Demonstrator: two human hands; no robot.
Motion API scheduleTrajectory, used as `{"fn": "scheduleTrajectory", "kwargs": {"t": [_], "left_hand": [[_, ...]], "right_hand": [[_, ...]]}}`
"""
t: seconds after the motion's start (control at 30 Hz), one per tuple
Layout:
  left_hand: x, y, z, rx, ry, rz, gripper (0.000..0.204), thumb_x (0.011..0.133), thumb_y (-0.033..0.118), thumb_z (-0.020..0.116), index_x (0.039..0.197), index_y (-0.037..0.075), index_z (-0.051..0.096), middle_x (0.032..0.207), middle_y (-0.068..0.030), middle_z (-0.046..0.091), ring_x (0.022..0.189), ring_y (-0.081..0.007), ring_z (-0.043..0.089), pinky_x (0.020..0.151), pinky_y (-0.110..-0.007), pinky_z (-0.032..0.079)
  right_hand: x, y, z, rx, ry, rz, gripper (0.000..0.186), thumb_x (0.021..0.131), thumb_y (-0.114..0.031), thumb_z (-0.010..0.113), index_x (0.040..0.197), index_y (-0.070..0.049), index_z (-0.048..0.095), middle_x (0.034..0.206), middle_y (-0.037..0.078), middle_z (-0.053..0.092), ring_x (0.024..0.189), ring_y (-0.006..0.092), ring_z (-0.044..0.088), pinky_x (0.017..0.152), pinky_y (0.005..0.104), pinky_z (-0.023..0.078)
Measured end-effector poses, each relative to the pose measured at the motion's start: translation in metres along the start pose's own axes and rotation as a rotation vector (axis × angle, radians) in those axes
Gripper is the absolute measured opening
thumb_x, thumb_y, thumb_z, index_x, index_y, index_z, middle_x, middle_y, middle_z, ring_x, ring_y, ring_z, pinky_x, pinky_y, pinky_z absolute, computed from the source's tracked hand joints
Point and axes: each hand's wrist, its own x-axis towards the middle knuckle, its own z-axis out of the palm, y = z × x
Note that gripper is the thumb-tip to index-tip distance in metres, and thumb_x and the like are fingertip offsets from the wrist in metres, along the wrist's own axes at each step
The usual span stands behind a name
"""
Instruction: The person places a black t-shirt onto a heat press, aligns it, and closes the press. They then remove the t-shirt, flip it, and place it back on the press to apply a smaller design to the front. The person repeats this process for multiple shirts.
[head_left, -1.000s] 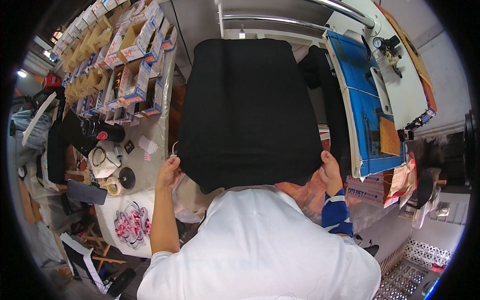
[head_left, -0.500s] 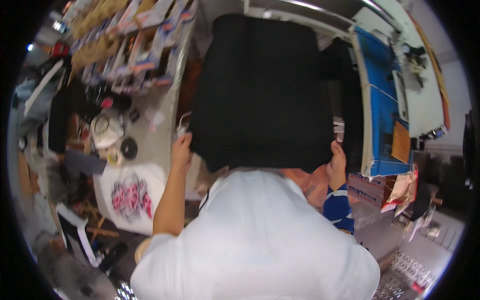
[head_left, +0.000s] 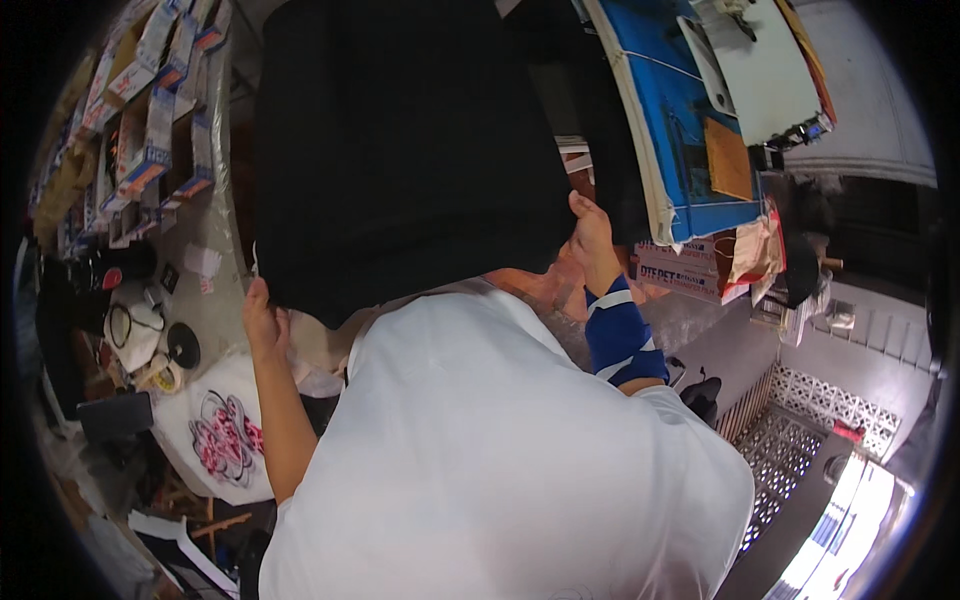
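Note:
A wide black cloth (head_left: pixel 400 150) spreads out in front of me, its near edge sagging just beyond my white shirt. At its near left corner my left hand (head_left: pixel 265 318) pinches the edge, thumb on top. My right hand (head_left: pixel 590 238) grips the near right corner the same way, with a blue and white sleeve on that forearm. The right corner sits farther up in the view than the left one, so the near edge slants. Fingers under the cloth are hidden, and its far end runs out of the top of the view.
Open cardboard boxes (head_left: pixel 150 160) fill the far left. Below them lies white fabric with a red and black print (head_left: pixel 225 440). On the right stands a blue-topped surface (head_left: pixel 665 150) with a brown flat piece (head_left: pixel 728 160). Printed cartons (head_left: pixel 680 268) sit beneath it.
The view has swung to the right, so the surroundings, my hands and the black cloth all appear farther left. The cloth's near edge now slants. Both hands keep their hold.

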Motion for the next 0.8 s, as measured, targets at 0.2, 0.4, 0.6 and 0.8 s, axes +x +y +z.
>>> {"fn": "scheduleTrajectory", "kwargs": {"t": [0.2, 0.4, 0.6, 0.8], "left_hand": [[0.018, -0.004, -0.016, 0.037, -0.059, -0.005, 0.029, 0.105, 0.024, 0.059, 0.121, 0.0, 0.064, 0.119, -0.0117, 0.072, 0.107, -0.0236, 0.07, 0.094, -0.035, 0.057], [0.012, -0.022, 0.004, 0.166, 0.09, 0.022, 0.024, 0.106, 0.025, 0.059, 0.117, 0.004, 0.065, 0.108, -0.0075, 0.072, 0.096, -0.0177, 0.069, 0.088, -0.031, 0.056], [0.019, -0.065, -0.001, 0.655, 0.144, 0.137, 0.029, 0.108, 0.028, 0.055, 0.118, 0.002, 0.065, 0.11, -0.0064, 0.071, 0.094, -0.0155, 0.066, 0.085, -0.03, 0.053], [0.058, -0.079, -0.01, 0.519, 0.032, -0.508, 0.066, 0.102, 0.053, 0.054, 0.144, 0.001, 0.055, 0.133, -0.0113, 0.064, 0.116, -0.0215, 0.062, 0.098, -0.033, 0.05]], "right_hand": [[-0.015, -0.007, 0.009, 0.029, 0.019, 0.012, 0.024, 0.103, -0.02, 0.063, 0.112, 0.002, 0.069, 0.109, 0.009, 0.073, 0.099, 0.0166, 0.066, 0.094, 0.03, 0.051], [-0.009, 0.002, 0.01, -0.75, 0.254, -0.227, 0.04, 0.103, -0.036, 0.062, 0.098, 0.003, 0.072, 0.094, 0.013, 0.074, 0.09, 0.0187, 0.066, 0.084, 0.0329, 0.05], [-0.004, 0.009, 0.003, -1.008, 0.176, -0.198, 0.055, 0.103, -0.05, 0.055, 0.104, 0.001, 0.075, 0.092, 0.014, 0.074, 0.09, 0.0226, 0.067, 0.081, 0.0375, 0.051], [0.047, 0.021, 0.009, -0.892, 0.032, 0.338, 0.053, 0.105, -0.047, 0.052, 0.128, -0.001, 0.066, 0.112, 0.011, 0.072, 0.106, 0.0251, 0.066, 0.091, 0.0372, 0.053]]}}
